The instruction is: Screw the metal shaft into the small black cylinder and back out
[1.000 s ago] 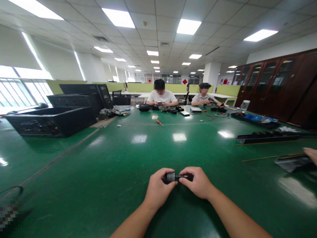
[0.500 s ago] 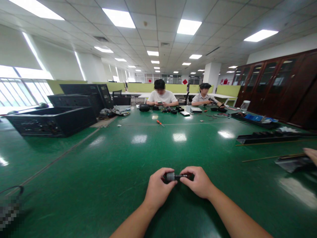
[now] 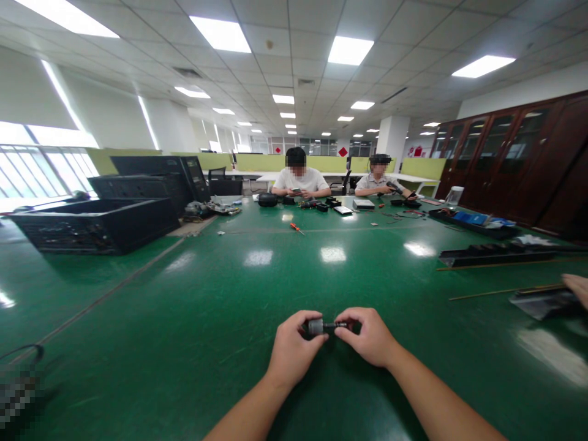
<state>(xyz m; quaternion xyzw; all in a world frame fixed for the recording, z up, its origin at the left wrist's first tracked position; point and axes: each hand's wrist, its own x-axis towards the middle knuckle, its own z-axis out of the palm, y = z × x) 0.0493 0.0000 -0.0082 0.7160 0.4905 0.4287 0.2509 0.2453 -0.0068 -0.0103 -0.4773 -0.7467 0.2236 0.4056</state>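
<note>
Low in the middle of the head view, my left hand (image 3: 296,350) pinches a short grey cylinder (image 3: 315,326) between thumb and forefinger. From its right end a thin dark shaft (image 3: 329,325) runs across to my right hand (image 3: 367,337). The right thumb and forefinger are closed on the shaft's far end. Whether cylinder and shaft are one piece I cannot tell, and their outer ends are partly hidden by my fingers. Both hands are just over the green table (image 3: 220,306).
An orange screwdriver (image 3: 296,228) lies farther back. Black computer cases (image 3: 96,223) stand at the left. Black metal channels (image 3: 498,256) and a thin yellowish rod (image 3: 500,292) lie at the right, beside another person's hand (image 3: 576,286). Two people sit at the far edge.
My right hand has shifted very slightly to the right, and a little more of the shaft shows between my hands. The left hand has hardly moved.
</note>
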